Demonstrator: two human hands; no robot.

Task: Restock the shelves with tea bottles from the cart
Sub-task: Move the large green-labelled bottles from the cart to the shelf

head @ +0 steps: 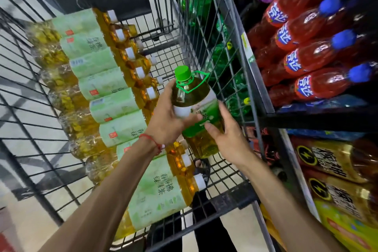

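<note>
A big tea bottle (194, 96) with a green cap, green carry loop and green label is held upright over the wire cart (223, 196). My left hand (167, 116) grips its upper body from the left, thumb across the label. My right hand (227, 135) lies against its lower right side with fingers straight. Several tea bottles (106, 84) with pale green labels and white caps lie on their sides in a row in the cart, to the left of the held bottle.
Shelves (306, 118) stand to the right. Red soda bottles (306, 55) with blue caps fill the upper one, purple ones behind. Yellow and dark drink bottles (335, 170) fill the lower one. Green bottles (223, 57) show beyond the cart's right wire wall.
</note>
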